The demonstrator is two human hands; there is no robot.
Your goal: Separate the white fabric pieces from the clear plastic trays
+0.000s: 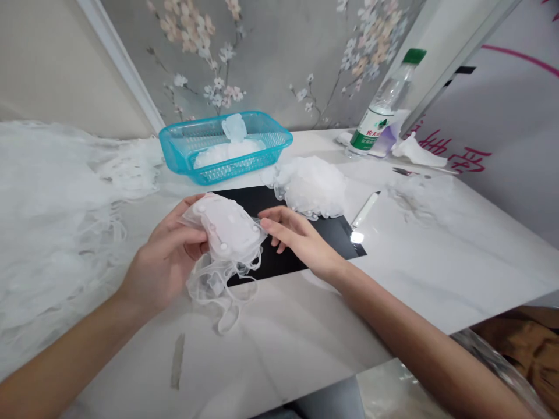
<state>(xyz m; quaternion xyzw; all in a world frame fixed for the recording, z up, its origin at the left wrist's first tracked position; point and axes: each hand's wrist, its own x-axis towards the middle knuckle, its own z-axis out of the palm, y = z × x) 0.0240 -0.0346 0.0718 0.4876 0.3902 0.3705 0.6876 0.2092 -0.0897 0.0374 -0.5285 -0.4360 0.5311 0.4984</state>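
My left hand (168, 256) is closed on a soft, translucent white moulded piece (231, 227), with its thumb on the near side and fingers behind. The piece has a rounded body and small round studs, and looks like silicone or thin plastic. Thin curly strips (229, 305) of the same material dangle beneath it. My right hand (301, 235) has thumb and forefinger close together at the piece's right edge, pinching its thin rim; the other fingers are curled. Below both hands lies a black mat (279, 262). A heap of similar white pieces (312, 186) rests on the mat's far edge.
A blue plastic basket (174, 157) with white pieces stands at the back. Piled white translucent material (52, 233) covers the left side. To the right are a white-handled tool (365, 210), a water bottle (371, 128), tweezers-like metal (410, 172) and thin scraps (423, 198).
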